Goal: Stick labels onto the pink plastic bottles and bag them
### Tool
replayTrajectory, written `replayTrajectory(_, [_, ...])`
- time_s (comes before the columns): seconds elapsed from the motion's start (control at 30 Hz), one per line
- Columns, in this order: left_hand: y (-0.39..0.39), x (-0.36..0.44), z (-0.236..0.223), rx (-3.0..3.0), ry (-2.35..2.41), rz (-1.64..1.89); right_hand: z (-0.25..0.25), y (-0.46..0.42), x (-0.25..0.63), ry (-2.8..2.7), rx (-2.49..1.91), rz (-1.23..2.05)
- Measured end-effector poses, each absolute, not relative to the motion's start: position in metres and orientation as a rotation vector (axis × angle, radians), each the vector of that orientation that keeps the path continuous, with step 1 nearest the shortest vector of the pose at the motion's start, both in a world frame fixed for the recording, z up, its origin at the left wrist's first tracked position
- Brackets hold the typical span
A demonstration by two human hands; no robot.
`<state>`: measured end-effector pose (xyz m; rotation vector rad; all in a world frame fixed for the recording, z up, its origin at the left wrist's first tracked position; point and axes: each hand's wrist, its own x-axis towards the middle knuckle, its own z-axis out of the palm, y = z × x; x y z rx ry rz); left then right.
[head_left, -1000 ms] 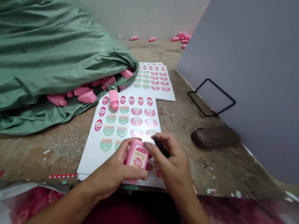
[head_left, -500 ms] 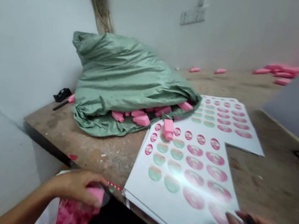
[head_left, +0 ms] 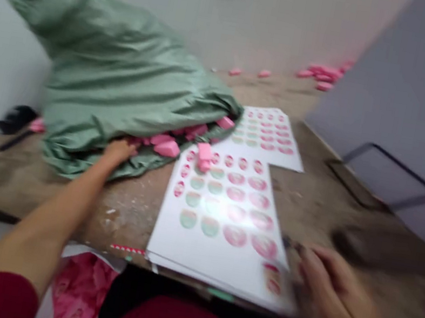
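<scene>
My left hand [head_left: 120, 150] reaches into the mouth of a green sack [head_left: 137, 74], against the pink bottle-shaped pieces [head_left: 165, 145] there. Its fingers are blurred and partly hidden, so any grip does not show. One pink piece with a narrow neck [head_left: 204, 156] rests on a stack of printed sticker sheets [head_left: 166, 236], which carry round and oval pink and green labels. Beside the stack's right edge is my right hand [head_left: 336, 296], smeared by motion. Its fingers are curled together around something dark and thin that I cannot make out.
Below the table edge, a white-lined container holds many pink pieces [head_left: 80, 289]. More sticker sheets [head_left: 292, 159] lie behind. A grey panel [head_left: 419, 107] with a black metal frame [head_left: 399, 173] stands right. A black tape dispenser-like object [head_left: 17, 119] sits left; pink pieces [head_left: 325, 77] lie by the wall.
My left hand has moved from above the container, where it held a pink piece, up to the sack's mouth. My right hand has moved off the sheets to their right side. The view has shifted.
</scene>
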<state>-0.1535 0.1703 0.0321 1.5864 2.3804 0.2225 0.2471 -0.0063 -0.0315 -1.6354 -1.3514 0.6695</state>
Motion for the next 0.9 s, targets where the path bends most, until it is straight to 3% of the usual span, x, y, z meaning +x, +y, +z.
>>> replayTrajectory(0.27, [0.153, -0.155, 0.027, 1.552, 2.462, 0.239, -0.034, -0.027, 0.264, -1.474, -2.007, 0.682])
replayTrajectory(0.37, [0.125, -0.134, 0.034, 1.438, 2.441, 0.671, -0.038, -0.033, 0.264, -1.550, -1.969, 0.778])
replayTrajectory(0.47, [0.097, -0.084, 0.041, 1.108, 1.740, 1.046, -0.038, -0.034, 0.260, -1.657, -1.960, 0.701])
replayTrajectory(0.6, [0.068, 0.008, 0.031, 0.667, 1.039, 0.846, -0.036, -0.032, 0.257, -1.739, -1.983, 0.539])
replayTrajectory(0.73, [0.053, 0.077, 0.007, 0.570, 0.892, 0.635, -0.032, -0.036, 0.261, -1.734, -2.003, 0.484])
replayTrajectory(0.9, [0.055, 0.094, -0.010, 0.472, 0.852, 0.669, -0.028, -0.039, 0.262, -1.816, -1.898, 0.450])
